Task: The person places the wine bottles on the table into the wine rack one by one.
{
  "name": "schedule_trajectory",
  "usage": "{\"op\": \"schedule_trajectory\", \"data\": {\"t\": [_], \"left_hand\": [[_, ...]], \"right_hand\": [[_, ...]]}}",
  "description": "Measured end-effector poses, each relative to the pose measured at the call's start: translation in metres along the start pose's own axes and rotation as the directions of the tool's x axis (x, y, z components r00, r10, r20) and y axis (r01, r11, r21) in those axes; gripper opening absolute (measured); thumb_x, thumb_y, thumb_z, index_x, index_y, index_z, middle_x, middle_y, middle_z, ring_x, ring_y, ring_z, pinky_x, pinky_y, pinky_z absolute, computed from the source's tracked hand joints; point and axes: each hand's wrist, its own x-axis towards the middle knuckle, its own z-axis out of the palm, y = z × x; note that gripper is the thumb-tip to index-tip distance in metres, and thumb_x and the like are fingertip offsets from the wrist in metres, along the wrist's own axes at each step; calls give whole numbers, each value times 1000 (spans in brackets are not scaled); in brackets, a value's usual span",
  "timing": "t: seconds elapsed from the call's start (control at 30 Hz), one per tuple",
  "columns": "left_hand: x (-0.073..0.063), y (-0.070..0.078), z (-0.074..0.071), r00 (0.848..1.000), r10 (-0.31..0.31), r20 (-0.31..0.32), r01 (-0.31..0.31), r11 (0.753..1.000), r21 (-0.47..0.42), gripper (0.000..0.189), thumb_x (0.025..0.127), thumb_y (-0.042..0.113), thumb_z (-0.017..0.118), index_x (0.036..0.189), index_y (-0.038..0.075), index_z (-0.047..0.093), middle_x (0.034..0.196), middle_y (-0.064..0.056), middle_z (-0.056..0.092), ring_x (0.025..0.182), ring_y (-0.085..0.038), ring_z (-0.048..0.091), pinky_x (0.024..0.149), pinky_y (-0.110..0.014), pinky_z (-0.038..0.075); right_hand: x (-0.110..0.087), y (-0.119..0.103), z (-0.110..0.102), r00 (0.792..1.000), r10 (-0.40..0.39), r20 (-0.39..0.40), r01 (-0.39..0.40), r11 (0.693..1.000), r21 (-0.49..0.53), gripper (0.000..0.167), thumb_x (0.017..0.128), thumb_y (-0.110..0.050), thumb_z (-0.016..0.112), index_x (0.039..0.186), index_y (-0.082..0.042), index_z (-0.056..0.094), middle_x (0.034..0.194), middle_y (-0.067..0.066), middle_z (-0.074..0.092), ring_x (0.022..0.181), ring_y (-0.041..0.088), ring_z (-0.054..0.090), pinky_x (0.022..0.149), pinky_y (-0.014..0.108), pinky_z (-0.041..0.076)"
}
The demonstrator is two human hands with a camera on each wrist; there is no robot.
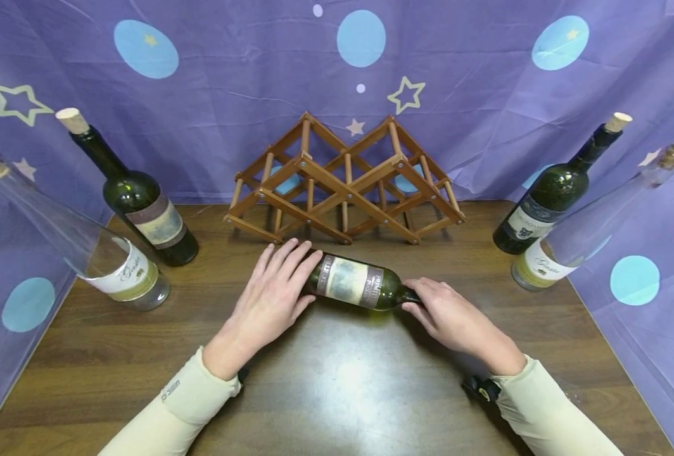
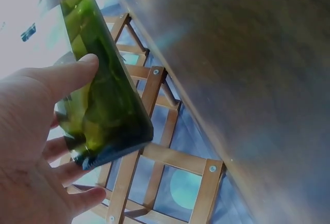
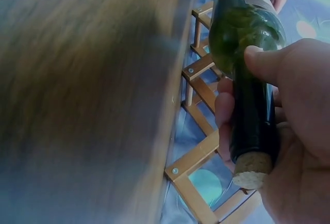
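A green wine bottle (image 1: 346, 282) lies on its side, tilted slightly, in front of the wooden rack. My left hand (image 1: 274, 288) holds its base end, thumb (image 2: 77, 74) on the near side and fingers behind the glass. My right hand (image 1: 453, 316) grips the neck (image 3: 252, 115) between thumb and fingers. A cork (image 3: 252, 170) sticks out of the neck by the right palm; in the head view that hand hides it. The folding wine rack (image 1: 348, 190) stands beyond the bottle, with no bottles in its compartments.
At the left stand a dark green corked bottle (image 1: 143, 196) and a clear corked bottle (image 1: 114, 259). Another green bottle (image 1: 548, 196) and clear bottle (image 1: 565, 247) stand at the right. A purple patterned cloth (image 1: 246, 57) encloses the wooden table (image 1: 291, 392) at the back and sides.
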Motion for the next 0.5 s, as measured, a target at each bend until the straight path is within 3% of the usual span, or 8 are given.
{"op": "schedule_trajectory", "data": {"t": [0.3,0.5], "left_hand": [[-5,-2,-4,1000,-31,-4,30,999,-43,98,84,37,92,163,10,39,164,-18,42,152,-41,36,123,-63,27],[-9,-4,-8,998,-59,-30,57,997,-60,102,83,44,91,162,8,39,165,-19,40,151,-43,37,122,-64,29]], "right_hand": [[-13,4,-8,998,62,4,-63,996,57,36,104,-17,69,132,6,63,128,20,69,120,37,68,102,54,54],[-21,8,-12,997,80,-8,-79,993,91,31,105,-15,69,130,2,64,126,15,71,117,31,69,100,51,56]]}}
